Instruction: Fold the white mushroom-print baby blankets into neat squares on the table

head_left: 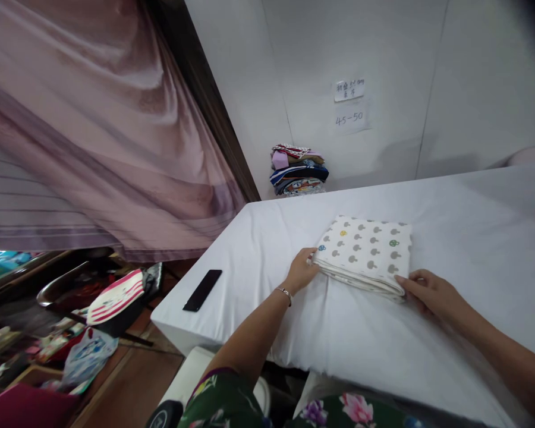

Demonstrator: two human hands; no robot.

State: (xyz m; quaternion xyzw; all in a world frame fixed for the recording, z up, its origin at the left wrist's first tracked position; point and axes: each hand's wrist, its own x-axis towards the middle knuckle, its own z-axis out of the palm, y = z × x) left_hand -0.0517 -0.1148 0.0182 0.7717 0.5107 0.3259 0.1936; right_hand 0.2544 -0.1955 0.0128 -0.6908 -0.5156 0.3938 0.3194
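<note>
A folded white cloth (pixel 363 246) lies flat on the white-covered table, printed with grey mushroom-like shapes and a few blue, yellow and green ones. Its layered edges face me. At the near left corner my left hand (pixel 302 270) grips the cloth, fingertips at the edge and a bracelet on the wrist. My right hand (pixel 430 290) pinches the near right corner, its thumb on the top and its other fingers partly hidden beside the edge.
A stack of folded clothes (pixel 299 169) stands at the table's far edge by the wall. A black phone (pixel 203 290) lies on the table's left part. Pink curtains (pixel 129 119) hang at left, above a chair with a striped cloth (pixel 118 297). Two paper notes (pixel 350 104) are on the wall.
</note>
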